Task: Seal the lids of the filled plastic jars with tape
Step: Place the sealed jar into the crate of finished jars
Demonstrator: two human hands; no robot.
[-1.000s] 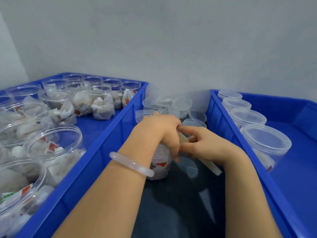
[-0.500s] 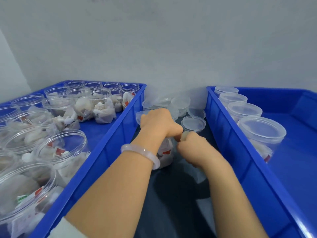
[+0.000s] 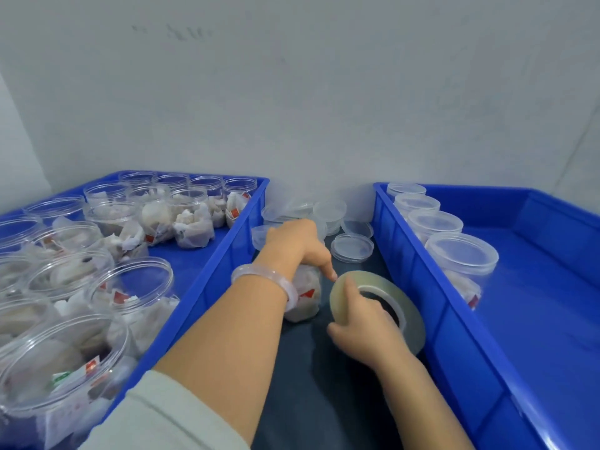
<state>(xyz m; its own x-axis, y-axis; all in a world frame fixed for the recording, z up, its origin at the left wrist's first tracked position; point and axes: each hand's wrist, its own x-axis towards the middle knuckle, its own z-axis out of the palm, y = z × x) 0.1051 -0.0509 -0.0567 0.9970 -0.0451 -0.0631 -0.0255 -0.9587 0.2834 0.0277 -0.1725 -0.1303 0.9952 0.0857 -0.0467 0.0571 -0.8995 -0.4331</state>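
Note:
A filled clear plastic jar (image 3: 306,295) stands on the dark table between two blue crates. My left hand (image 3: 297,243) grips its top from above, hiding the lid, with the index finger pointing down toward the tape. My right hand (image 3: 363,323) holds a large roll of clear tape (image 3: 402,306) just right of the jar, thumb on the roll's outer edge, fingers through its core. A tape strand between roll and jar cannot be made out.
The left blue crate (image 3: 227,254) holds several open filled jars (image 3: 130,287). The right blue crate (image 3: 431,287) holds several lidded jars (image 3: 461,254) along its left wall. Loose clear lids (image 3: 352,246) lie on the table behind the jar. A grey wall stands behind.
My right hand pulled back from the jar's top to the right and toward me, and the tape roll came into full view. My left hand stayed on the jar.

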